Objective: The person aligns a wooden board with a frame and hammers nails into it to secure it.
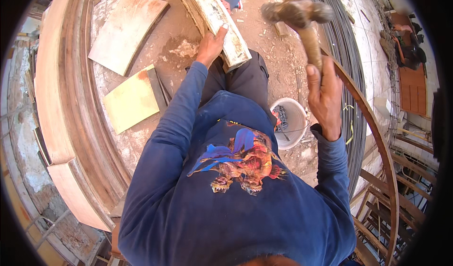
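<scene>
My left hand (210,47) is closed round the near part of a worn, whitish wooden beam (234,42), its thumb lying on the top face. The beam slants away from my knees toward the far edge of the view, its near end over my lap. On the right, my right hand (325,98) grips a hammer (310,42) by its wooden handle. The hammer is raised, its dark head pointing away from me and slightly blurred. A gap lies between the hammer head and the beam.
A whitish bucket (298,128) holding dark metal pieces stands by my right leg. Bundled thin rods (347,70) run along the right. Plywood pieces (126,32) and a yellowish board (132,101) lie left, beside long stacked boards (53,91). Wood chips litter the ground.
</scene>
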Tool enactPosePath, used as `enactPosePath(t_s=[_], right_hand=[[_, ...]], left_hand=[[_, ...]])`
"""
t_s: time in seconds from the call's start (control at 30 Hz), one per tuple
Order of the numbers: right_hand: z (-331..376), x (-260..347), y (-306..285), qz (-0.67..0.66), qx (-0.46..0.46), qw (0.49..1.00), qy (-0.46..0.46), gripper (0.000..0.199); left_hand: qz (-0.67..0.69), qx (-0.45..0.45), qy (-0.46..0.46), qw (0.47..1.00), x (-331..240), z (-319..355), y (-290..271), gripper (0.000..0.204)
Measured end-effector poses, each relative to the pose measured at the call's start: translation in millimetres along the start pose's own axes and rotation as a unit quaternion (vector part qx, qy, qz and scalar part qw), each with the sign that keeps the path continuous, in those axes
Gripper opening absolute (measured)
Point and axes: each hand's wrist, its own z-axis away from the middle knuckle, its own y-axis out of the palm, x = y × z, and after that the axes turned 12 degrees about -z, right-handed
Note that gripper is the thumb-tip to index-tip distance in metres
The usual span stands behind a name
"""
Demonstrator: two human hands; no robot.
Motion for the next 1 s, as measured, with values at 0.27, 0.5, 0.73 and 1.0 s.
enactPosePath(t_s=[0.27, 0.5, 0.73, 1.0], right_hand=[[26.2, -50.0, 35.3, 0.148, 0.163, 0.975, 0.020, 0.028], [2.9, 14.1, 6.3, -0.070, -0.065, 0.995, 0.002, 0.026], [22.4, -38.6, 46.7, 0.030, 0.106, 0.994, -0.025, 0.024], [24.7, 0.7, 12.4, -0.042, -0.070, 0.996, -0.034, 0.027]], left_hand=[[-0.031, 0.035, -0.036, 0.998, -21.3, 0.9, -5.2, 0.074], [0.021, 0.008, -0.008, 1.000, 1.8, 4.9, -8.0, 0.074], [-0.048, -0.062, 0.055, 0.995, -9.4, 5.5, -1.7, 0.078], [-0.030, -0.001, -0.006, 1.000, 12.3, -5.6, 4.3, 0.078]])
